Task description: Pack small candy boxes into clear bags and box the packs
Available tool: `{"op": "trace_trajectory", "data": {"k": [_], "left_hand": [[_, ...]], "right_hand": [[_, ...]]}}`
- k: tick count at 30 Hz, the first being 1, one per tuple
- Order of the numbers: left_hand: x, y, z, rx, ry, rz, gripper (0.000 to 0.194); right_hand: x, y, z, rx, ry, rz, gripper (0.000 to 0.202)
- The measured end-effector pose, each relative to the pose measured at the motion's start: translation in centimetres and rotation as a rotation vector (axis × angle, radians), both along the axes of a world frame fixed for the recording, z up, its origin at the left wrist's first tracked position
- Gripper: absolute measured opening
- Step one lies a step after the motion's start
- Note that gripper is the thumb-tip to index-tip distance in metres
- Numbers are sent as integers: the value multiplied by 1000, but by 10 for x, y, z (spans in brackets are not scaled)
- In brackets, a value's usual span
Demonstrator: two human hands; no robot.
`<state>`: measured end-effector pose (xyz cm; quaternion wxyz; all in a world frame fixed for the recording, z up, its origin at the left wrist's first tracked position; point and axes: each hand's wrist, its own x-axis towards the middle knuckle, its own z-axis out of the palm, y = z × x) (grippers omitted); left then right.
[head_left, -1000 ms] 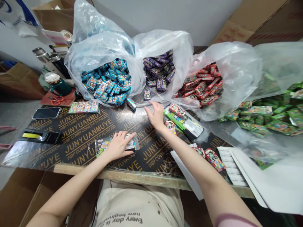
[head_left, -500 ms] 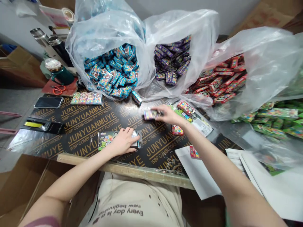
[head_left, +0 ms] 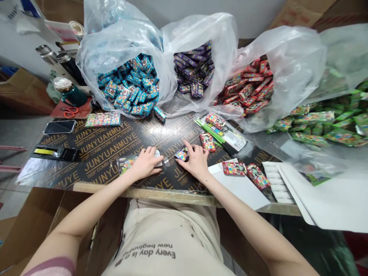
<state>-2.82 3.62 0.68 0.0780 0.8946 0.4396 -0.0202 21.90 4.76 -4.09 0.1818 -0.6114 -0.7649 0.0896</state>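
Observation:
My left hand (head_left: pixel 148 164) presses on a clear plastic package with a green and black printed card (head_left: pixel 125 164), its fingers curled over the package's right end. To the right of it, my right hand (head_left: pixel 194 159) grips a small purple box (head_left: pixel 182 153) between thumb and fingers, just above the dark table (head_left: pixel 100 151). Close behind my right hand lies a red box (head_left: pixel 207 142), with another red box (head_left: pixel 215 120) on a green and black printed package (head_left: pixel 232 140). A single blue box (head_left: pixel 159 114) lies beyond my hands.
Along the back stand open plastic bags of blue (head_left: pixel 135 86), purple (head_left: pixel 195 69), red (head_left: pixel 253 86) and green boxes (head_left: pixel 330 115). At left are a phone (head_left: pixel 59 127), scissors (head_left: pixel 69 112) and a green mug (head_left: pixel 75 96). White sheets (head_left: pixel 327 195) lie at right.
My right hand has come nearer to my left hand with the purple box. My left hand stays on the package. The view has shifted, showing more of the red boxes at right.

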Motion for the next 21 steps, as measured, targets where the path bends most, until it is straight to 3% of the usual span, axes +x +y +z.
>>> {"op": "trace_trajectory", "data": {"k": [3,7,10,16,21], "left_hand": [[-2,-2,1,-2,-67,38,49],[-4,-7,-4,-56,-243,98,95],[-2,-11,-10,-58,-327,104,115],[2,-13,-12,-66,-445,62,123],[2,-15,-10,-108,-487,114,119]], "right_hand": [[-3,-1,4,-53,89,122,83],[-7,-7,18,-77,292,349,94],[-12,-15,29,-44,249,427,97],[-16,-15,35,-116,230,596,91],[-10,-8,38,-122,247,674,87]]}}
